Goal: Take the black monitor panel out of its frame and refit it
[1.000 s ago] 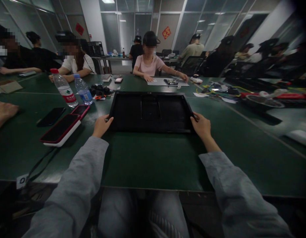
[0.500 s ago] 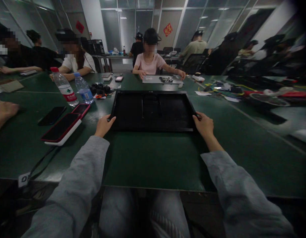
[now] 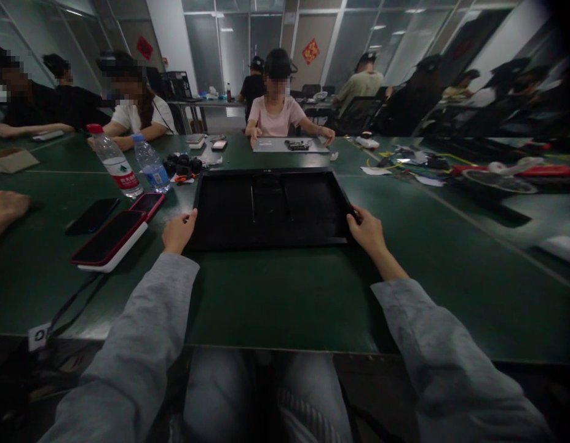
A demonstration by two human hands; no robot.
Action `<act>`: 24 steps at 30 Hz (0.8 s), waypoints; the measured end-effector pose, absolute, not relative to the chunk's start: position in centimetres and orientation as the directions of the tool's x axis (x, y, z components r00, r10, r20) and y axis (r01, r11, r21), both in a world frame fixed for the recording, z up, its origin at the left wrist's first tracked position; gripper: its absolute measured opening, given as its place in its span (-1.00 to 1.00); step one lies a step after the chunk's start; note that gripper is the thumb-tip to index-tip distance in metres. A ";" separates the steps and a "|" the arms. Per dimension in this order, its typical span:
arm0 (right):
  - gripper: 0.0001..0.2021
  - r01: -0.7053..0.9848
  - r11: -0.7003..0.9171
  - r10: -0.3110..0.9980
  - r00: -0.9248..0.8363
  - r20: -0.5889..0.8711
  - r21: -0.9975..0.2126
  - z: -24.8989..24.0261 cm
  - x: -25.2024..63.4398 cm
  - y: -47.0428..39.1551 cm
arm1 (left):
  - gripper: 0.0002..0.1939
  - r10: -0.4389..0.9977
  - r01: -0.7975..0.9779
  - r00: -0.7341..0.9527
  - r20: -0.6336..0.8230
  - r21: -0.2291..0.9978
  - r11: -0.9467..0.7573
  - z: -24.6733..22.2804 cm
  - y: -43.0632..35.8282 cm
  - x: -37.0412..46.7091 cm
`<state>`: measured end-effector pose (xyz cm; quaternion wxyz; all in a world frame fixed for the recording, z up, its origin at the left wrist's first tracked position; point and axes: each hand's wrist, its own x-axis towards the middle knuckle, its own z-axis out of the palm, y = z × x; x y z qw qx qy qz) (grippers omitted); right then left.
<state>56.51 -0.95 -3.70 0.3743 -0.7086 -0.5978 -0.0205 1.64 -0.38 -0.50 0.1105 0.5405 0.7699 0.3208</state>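
Observation:
A shallow black rectangular monitor casing (image 3: 229, 212), with a raised rim and a recessed middle section, is in front of me over the green table. My left hand (image 3: 178, 232) is closed at its left edge, thumb on top near the front corner. At the right edge my right hand (image 3: 366, 232) grips the rim, thumb on the near side and fingers curled around the outside. The fingertips of both hands are partly hidden by the rim. I cannot tell whether the casing's underside rests fully on the table.
Left of the casing are two plastic bottles (image 3: 115, 165), a black phone (image 3: 93, 215) and a red-edged device (image 3: 110, 237). Cables and tools (image 3: 418, 161) lie at the right. Across the table (image 3: 285, 307), a person in pink handles a grey panel (image 3: 278, 145). Another person's hand (image 3: 8, 206) rests far left.
Both my hands and the casing have shifted a little left and slightly nearer me. The person opposite has moved the grey panel slightly toward the left of the view.

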 end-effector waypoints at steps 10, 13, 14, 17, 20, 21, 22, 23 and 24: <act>-0.39 0.835 -0.050 0.819 0.348 0.456 -0.547 -4.3 55.6 -0.5 | -0.34 0.877 0.727 -0.444 0.184 0.646 0.232 -0.3 -1.0 2.5; -0.42 0.836 -0.026 0.811 0.338 0.477 -0.549 -4.1 55.6 -0.5 | -0.36 0.885 0.722 -0.426 0.188 0.660 0.207 -0.4 -1.0 2.2; -0.45 0.836 -0.010 0.800 0.336 0.498 -0.549 -4.1 55.6 -0.6 | -0.38 0.887 0.723 -0.419 0.194 0.663 0.196 -0.4 -0.9 2.1; -0.53 0.840 0.020 0.727 0.360 0.584 -0.543 -3.9 55.9 -0.6 | -0.47 0.883 0.715 -0.412 0.225 0.681 0.160 -0.5 -0.9 2.0; -0.65 0.832 0.020 0.678 0.397 0.619 -0.555 -3.9 56.3 -0.5 | -0.52 0.879 0.701 -0.407 0.248 0.702 0.127 -0.3 -0.9 2.2; -0.68 0.823 0.020 0.671 0.410 0.617 -0.568 -4.0 56.5 -0.4 | -0.52 0.879 0.703 -0.403 0.257 0.702 0.117 -0.2 -0.9 2.3; -0.70 0.811 0.021 0.666 0.424 0.613 -0.584 -4.0 56.6 -0.4 | -0.51 0.876 0.708 -0.399 0.270 0.699 0.107 -0.1 -1.0 2.4; -0.70 0.800 0.020 0.661 0.439 0.608 -0.599 -4.1 56.7 -0.4 | -0.50 0.872 0.713 -0.397 0.287 0.694 0.096 -0.1 -1.0 2.5; -0.70 0.789 0.014 0.659 0.454 0.599 -0.614 -4.2 56.8 -0.3 | -0.49 0.865 0.717 -0.396 0.307 0.692 0.083 -0.1 -0.9 2.5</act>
